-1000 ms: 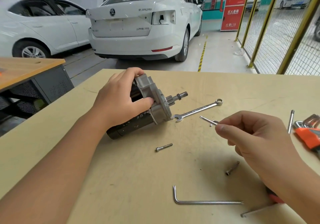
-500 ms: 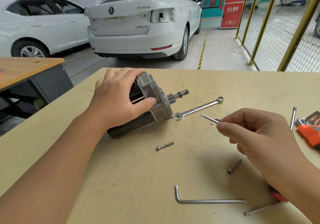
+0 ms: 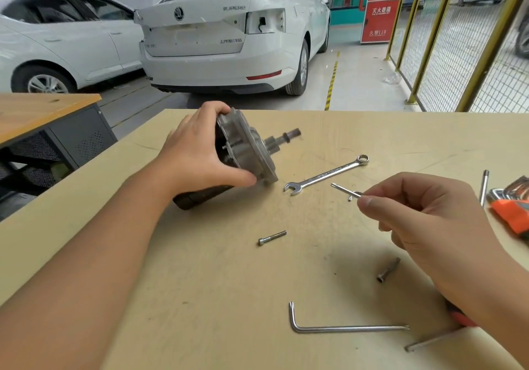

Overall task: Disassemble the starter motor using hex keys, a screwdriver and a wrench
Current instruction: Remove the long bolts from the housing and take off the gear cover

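On bench, far-left of centre: starter motor point(image 3: 246, 152) lies tilted, silver flange end up, shaft pointing away toward the right; dark body runs back under the palm.
Left hand point(image 3: 197, 152): wraps the starter motor just behind the flange, fingers over the top edge, thumb pressed near the flange's lower rim. Firm hold.
Right hand point(image 3: 423, 218): right of the starter motor and nearer the camera, raised off the bench; fingers curled, thumb and forefinger pinching a small hex key point(image 3: 345, 190). Key tip points back toward the starter motor, apart from it.
Wrench point(image 3: 326, 174): flat on bench just right of the starter motor, open end nearest the flange, ring end further right. Not touching the motor.
Bolt point(image 3: 272, 238): loose on bench in front of the starter motor, nearer the camera.
Second bolt point(image 3: 388, 269): further right of that, below the right hand.
Long hex key point(image 3: 343, 325): flat on bench, well in front of the starter motor, short leg on the left.
Hex key set point(image 3: 512, 206): orange holder at bench's right edge, far right of the starter motor, partly cut off.
Behind bench: white car point(image 3: 229, 32), rear facing the camera.
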`<move>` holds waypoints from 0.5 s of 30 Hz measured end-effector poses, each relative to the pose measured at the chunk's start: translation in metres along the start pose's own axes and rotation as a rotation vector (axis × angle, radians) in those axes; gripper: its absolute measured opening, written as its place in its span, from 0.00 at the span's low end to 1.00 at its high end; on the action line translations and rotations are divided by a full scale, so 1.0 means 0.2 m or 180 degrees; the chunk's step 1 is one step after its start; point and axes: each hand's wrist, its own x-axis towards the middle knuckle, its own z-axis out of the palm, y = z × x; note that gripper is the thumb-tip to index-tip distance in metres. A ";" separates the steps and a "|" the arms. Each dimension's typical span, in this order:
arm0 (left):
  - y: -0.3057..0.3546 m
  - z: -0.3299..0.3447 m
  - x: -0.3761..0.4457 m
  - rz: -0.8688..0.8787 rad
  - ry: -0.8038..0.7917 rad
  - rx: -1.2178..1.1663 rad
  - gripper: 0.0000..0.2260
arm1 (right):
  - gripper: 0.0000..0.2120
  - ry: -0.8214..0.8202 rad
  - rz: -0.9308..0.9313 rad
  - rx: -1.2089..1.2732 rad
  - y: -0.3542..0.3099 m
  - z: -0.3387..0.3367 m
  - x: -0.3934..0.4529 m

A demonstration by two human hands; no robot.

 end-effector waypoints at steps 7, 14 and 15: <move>-0.12 -0.01 0.13 -0.0480 -0.0609 -0.0286 0.30 | 0.04 0.0049 0.0018 -0.0047 0.01 -0.01 0.00; -0.06 0.07 0.06 -0.0038 0.0055 0.0501 0.32 | 0.02 -0.0164 -0.0094 -0.0206 0.02 0.01 0.00; -0.07 0.06 0.06 -0.0025 0.0011 0.0354 0.33 | 0.02 -0.0184 -0.0105 -0.0203 0.01 0.01 0.00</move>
